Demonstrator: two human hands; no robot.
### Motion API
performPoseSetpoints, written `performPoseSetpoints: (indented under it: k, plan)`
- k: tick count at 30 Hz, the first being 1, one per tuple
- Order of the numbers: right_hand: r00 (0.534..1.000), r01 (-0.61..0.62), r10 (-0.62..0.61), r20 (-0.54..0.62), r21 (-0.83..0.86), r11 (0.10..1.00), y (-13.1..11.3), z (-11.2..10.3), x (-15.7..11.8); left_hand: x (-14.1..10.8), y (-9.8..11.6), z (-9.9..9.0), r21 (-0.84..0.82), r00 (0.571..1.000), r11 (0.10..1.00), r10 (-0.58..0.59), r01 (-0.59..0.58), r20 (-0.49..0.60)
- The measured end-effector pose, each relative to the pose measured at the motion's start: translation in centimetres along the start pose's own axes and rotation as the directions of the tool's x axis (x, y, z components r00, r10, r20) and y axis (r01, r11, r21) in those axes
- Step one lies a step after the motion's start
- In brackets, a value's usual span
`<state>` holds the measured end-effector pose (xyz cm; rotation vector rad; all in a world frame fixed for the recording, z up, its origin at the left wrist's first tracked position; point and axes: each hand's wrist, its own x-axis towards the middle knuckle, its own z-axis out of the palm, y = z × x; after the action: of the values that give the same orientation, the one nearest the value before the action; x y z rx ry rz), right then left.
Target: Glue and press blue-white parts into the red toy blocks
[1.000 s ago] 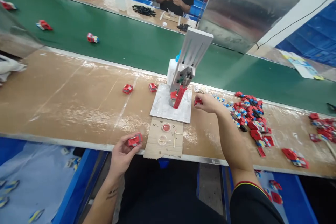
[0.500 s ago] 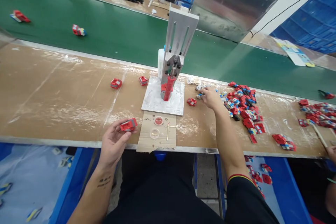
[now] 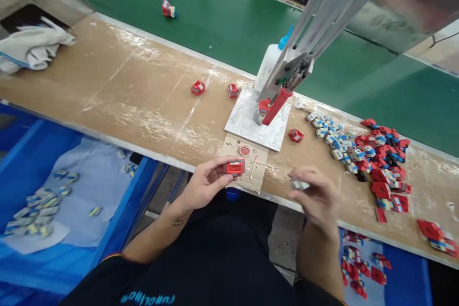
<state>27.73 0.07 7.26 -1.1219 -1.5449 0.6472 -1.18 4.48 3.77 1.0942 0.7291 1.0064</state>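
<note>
My left hand grips a red toy car shell between thumb and fingers, its hollow side facing up. My right hand, smeared by motion, pinches a small grey toy car part to the right of the shell, apart from it. Beyond both hands stands a clamp press with a red handle on a metal base plate; a red piece sits under it. Between me and the plate lies a piece of cardboard with a small dish of red liquid and cotton swabs.
Red shells lie left of the press, another shell right. Grey-blue parts and red toy cars are heaped at right. Behind are a glue bottle and green conveyor. Blue bins stand below the bench.
My right hand has come back from the parts by the press, now with a grey part in it. My left hand still holds the red shell. The view has swung left and down.
</note>
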Motion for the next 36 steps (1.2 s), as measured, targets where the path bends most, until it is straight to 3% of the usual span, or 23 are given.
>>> performPoseSetpoints:
  k: [3,6,10,13,15,17,20,22,25,29,32,34,36]
  plan:
    - [0.984,-0.144,0.167,-0.064,0.267,0.953,-1.5,5.3,-2.1,-0.7,-0.2,0.7,0.036,1.0,0.999,-0.018,0.018,0.011]
    - [0.931,-0.3,0.362,-0.036,0.487,0.82,-1.5,8.3,-2.6,-1.4,-0.4,1.0,0.096,1.0,0.995,0.003,-0.003,-0.005]
    - [0.899,-0.354,0.437,0.012,0.606,0.712,-1.4,9.3,-2.4,-1.8,-0.3,1.1,0.153,0.997,0.986,0.071,-0.067,-0.024]
    - [0.9,-0.355,0.436,0.026,0.623,0.697,-1.4,9.3,-2.5,-1.8,-0.3,1.2,0.177,0.992,0.978,0.119,-0.111,-0.034]
    - [0.914,-0.338,0.405,0.013,0.576,0.745,-1.2,9.4,-2.7,-1.8,-0.3,1.2,0.213,0.989,0.968,0.142,-0.13,-0.04]
    - [0.945,-0.268,0.322,-0.053,0.437,0.859,-1.1,9.4,-2.8,-1.9,-0.4,1.2,0.269,0.987,0.954,0.152,-0.136,-0.041]
    - [0.991,-0.033,0.036,-0.127,0.024,0.999,-1.2,9.2,-2.7,-1.9,-0.3,1.1,0.352,0.988,0.926,0.153,-0.134,-0.025]
    - [0.987,0.146,-0.158,-0.04,-0.217,0.965,-1.5,9.0,-2.2,-1.9,-0.1,1.1,0.393,0.988,0.908,0.155,-0.145,0.008]
    - [0.954,0.298,-0.267,0.135,-0.363,0.883,-2.1,8.7,-1.5,-1.8,0.3,1.1,0.426,0.984,0.887,0.164,-0.177,0.066]
    - [0.927,0.37,-0.301,0.222,-0.425,0.826,-2.0,8.8,-1.2,-1.7,0.1,1.1,0.472,0.975,0.856,0.215,-0.212,0.048]
    - [0.903,0.426,-0.361,0.233,-0.368,0.827,-1.3,9.0,-1.4,-1.6,-0.6,0.9,0.485,0.952,0.831,0.306,-0.273,0.013]
    - [0.933,0.346,-0.305,0.19,-0.24,0.907,-0.9,9.1,-1.6,-1.6,-1.0,0.7,0.436,0.919,0.816,0.388,-0.379,0.073]
    - [0.968,0.18,-0.168,0.185,-0.05,0.982,-0.5,9.0,-1.6,-1.7,-1.3,0.3,0.343,0.873,0.803,0.461,-0.487,0.159]
